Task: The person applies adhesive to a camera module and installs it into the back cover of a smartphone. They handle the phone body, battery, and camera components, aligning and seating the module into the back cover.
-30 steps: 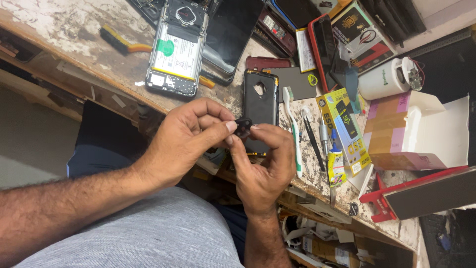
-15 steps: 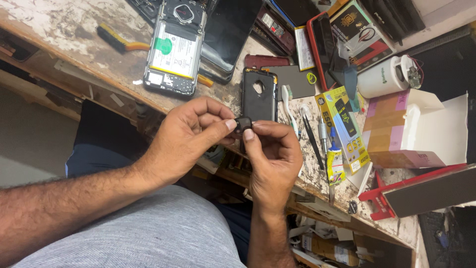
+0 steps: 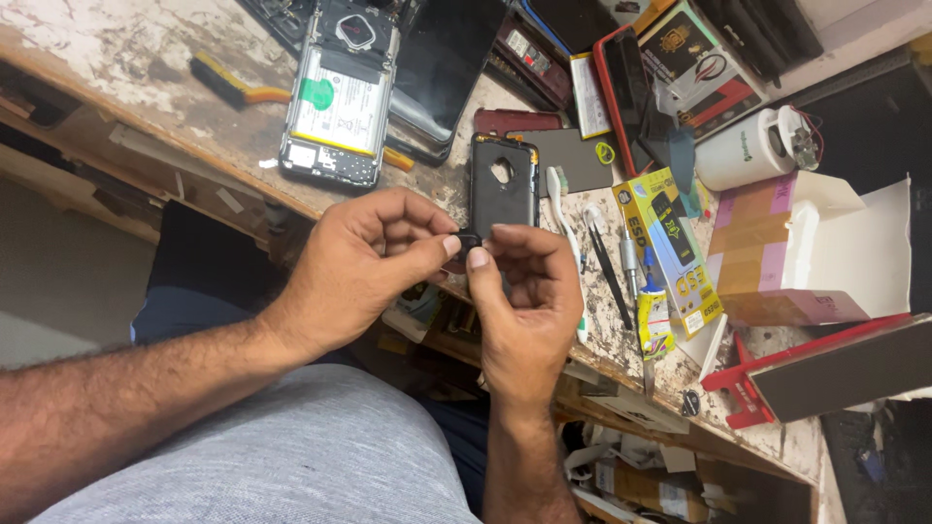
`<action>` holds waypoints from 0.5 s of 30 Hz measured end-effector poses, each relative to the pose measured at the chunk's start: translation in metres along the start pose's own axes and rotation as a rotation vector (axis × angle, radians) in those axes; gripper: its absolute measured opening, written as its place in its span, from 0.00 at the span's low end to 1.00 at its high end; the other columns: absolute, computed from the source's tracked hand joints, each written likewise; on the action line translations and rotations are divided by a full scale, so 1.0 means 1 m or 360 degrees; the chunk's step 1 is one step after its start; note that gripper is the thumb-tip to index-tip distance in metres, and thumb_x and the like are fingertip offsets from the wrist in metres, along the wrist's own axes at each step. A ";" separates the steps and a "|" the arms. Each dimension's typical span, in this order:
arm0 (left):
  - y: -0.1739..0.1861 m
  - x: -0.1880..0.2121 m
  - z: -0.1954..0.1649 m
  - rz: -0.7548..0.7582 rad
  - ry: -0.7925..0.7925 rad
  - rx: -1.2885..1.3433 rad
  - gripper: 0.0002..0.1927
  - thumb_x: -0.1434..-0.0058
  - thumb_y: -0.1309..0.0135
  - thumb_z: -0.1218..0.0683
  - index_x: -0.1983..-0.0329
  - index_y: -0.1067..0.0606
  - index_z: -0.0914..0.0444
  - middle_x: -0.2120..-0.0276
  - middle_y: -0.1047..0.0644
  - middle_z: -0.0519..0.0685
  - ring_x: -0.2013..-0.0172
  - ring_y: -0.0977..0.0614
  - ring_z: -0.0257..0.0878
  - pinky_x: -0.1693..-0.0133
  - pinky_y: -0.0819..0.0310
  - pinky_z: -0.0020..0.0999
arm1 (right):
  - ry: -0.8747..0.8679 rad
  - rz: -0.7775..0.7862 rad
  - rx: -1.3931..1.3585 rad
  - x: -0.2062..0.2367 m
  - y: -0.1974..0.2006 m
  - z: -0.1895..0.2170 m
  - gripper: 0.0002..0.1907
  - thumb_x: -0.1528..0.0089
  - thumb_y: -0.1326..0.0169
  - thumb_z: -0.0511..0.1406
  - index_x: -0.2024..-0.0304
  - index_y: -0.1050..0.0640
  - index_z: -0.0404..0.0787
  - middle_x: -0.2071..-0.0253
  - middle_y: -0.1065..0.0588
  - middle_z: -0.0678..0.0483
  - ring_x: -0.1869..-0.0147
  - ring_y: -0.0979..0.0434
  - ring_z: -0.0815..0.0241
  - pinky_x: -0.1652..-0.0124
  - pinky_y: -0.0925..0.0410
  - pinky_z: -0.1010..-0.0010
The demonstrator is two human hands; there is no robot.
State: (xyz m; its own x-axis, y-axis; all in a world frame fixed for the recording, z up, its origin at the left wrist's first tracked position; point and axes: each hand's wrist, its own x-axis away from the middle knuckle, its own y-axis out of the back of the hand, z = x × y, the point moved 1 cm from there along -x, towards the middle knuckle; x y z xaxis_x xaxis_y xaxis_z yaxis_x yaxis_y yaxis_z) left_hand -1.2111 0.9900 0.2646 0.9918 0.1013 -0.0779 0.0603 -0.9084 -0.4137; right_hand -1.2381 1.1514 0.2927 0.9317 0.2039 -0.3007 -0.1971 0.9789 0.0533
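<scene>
step: both hands pinch small black part [image 3: 469, 243] just below black phone case [image 3: 504, 184] | left hand [image 3: 364, 267] grip: thumb+forefinger on part | right hand [image 3: 519, 301] grip: same | next, prob: steady fine fingertip work

A yellow package [image 3: 668, 247] lies right of the fingers [image 3: 505, 238]. A cardboard box [image 3: 806, 252] sits further right. A dark printed package [image 3: 701, 63] lies above them. Above-left, an opened phone [image 3: 340, 97] carries a white label with a green sticker [image 3: 315, 93].
</scene>
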 end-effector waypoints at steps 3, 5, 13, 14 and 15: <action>-0.005 0.004 -0.001 -0.0024 -0.0045 -0.0118 0.07 0.33 0.44 0.59 0.55 0.23 0.68 0.66 0.18 0.48 0.64 0.16 0.29 0.60 0.19 0.23 | 0.0071 0.0035 0.0070 0.002 0.001 0.001 0.10 0.34 0.43 0.24 0.50 0.26 0.33 0.55 0.24 0.53 0.51 0.23 0.67 0.49 0.27 0.77; -0.007 0.007 -0.004 -0.0028 -0.0065 -0.0205 0.07 0.34 0.43 0.59 0.55 0.23 0.67 0.65 0.18 0.47 0.63 0.16 0.29 0.60 0.19 0.23 | 0.0135 0.0050 0.0172 0.003 0.002 0.004 0.10 0.33 0.42 0.24 0.50 0.25 0.32 0.55 0.24 0.53 0.51 0.23 0.67 0.49 0.28 0.78; -0.015 0.015 -0.017 -0.0011 -0.0158 -0.0511 0.09 0.34 0.43 0.56 0.55 0.20 0.65 0.65 0.15 0.46 0.62 0.14 0.28 0.59 0.17 0.22 | 0.0030 0.0045 0.0207 0.010 0.007 0.013 0.07 0.34 0.43 0.26 0.53 0.22 0.33 0.57 0.21 0.53 0.52 0.21 0.68 0.51 0.27 0.78; -0.017 0.015 -0.016 -0.0024 -0.0149 -0.0524 0.09 0.35 0.43 0.56 0.55 0.20 0.65 0.65 0.15 0.46 0.63 0.14 0.29 0.60 0.17 0.22 | 0.0076 0.0038 0.0267 0.011 0.007 0.013 0.06 0.34 0.42 0.26 0.54 0.22 0.33 0.57 0.21 0.53 0.53 0.20 0.68 0.51 0.27 0.77; -0.018 0.016 -0.016 -0.0037 -0.0140 -0.0537 0.09 0.35 0.43 0.56 0.55 0.20 0.65 0.65 0.15 0.46 0.64 0.14 0.29 0.60 0.17 0.23 | 0.0075 0.0039 0.0261 0.011 0.008 0.013 0.06 0.33 0.42 0.27 0.54 0.22 0.33 0.57 0.21 0.53 0.53 0.20 0.68 0.51 0.27 0.77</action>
State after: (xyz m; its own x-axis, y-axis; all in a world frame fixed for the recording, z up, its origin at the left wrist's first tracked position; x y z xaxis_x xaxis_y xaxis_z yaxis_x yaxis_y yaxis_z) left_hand -1.1943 1.0014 0.2849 0.9771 0.1450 -0.1557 0.1314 -0.9868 -0.0946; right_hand -1.2253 1.1612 0.3020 0.9110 0.2309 -0.3417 -0.1636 0.9629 0.2146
